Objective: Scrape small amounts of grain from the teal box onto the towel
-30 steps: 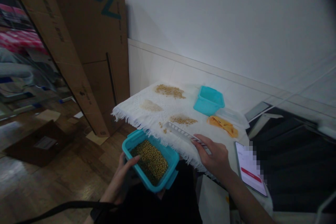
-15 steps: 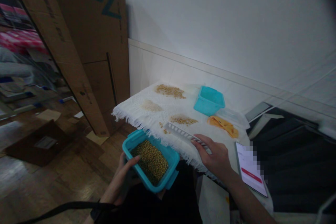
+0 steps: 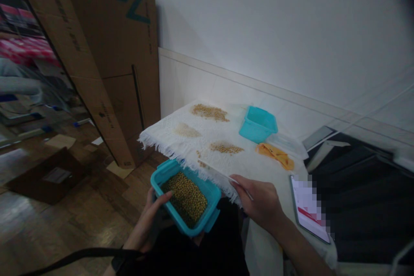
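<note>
My left hand (image 3: 151, 217) grips the near left side of a teal plastic container (image 3: 211, 194), its thumb over the rim. Yellowish beans (image 3: 189, 196), with darker green ones at the left and bottom, lie inside. My right hand (image 3: 263, 198) pinches a thin white slotted strip (image 3: 239, 183), now turned nearly edge-on at the table's front edge. Beside the strip's far end lie a few loose beans (image 3: 202, 163) on a white fringed cloth (image 3: 168, 138). Behind them is a small pile of yellow beans (image 3: 226, 148).
Farther back on the cloth are a pale grain pile (image 3: 186, 130) and another bean pile (image 3: 210, 112). A second teal container (image 3: 257, 131), an orange cloth (image 3: 274, 155) and a phone or tablet (image 3: 308, 211) stand rightward. A tall cardboard box (image 3: 119, 51) borders the left.
My right hand has lowered slightly and tilted the slotted strip from its broad face to its edge, drawing it toward the table's front edge. My left hand and container stay put.
</note>
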### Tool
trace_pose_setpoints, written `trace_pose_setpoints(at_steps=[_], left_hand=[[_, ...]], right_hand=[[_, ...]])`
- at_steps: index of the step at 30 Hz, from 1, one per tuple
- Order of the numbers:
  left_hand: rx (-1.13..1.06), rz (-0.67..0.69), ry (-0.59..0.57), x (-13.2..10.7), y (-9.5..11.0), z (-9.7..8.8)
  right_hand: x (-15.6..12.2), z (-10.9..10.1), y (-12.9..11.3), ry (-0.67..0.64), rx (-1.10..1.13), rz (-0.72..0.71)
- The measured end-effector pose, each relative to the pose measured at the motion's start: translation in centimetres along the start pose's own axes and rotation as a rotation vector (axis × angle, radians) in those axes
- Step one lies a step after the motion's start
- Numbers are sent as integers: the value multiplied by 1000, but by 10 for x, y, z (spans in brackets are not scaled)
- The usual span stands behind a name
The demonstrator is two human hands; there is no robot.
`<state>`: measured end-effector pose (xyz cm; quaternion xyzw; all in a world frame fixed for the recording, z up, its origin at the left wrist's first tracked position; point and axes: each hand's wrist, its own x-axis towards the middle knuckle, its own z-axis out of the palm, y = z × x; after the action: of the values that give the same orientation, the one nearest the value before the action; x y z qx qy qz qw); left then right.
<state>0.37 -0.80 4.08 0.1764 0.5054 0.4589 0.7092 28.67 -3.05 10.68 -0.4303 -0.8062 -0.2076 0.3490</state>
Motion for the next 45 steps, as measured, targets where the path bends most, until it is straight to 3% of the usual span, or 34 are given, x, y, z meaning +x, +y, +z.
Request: trace_pose_setpoints(at_steps=[3,6,10,18,25,31,45], left_hand=[[5,-3,-5,-1,2,0],[-4,-6,-5,-1,2,-1],[13,-9,-11,2,4,-3],[34,9,9,5,5,-6],[10,-3,-3,3,5,-6],[16,27,-83,-6,11,-4],[0,30,-69,-10,13,-1]], right_hand=[[-3,-1,-10,-33,39,-19],[3,3,-14,21,-5,2],[20,14,-4,122,-113,57],[36,34,10,72,-86,118],[39,36,8,-18,-64,141],[39,36,6,1,-41,142],[39,32,6,52,-54,165]])
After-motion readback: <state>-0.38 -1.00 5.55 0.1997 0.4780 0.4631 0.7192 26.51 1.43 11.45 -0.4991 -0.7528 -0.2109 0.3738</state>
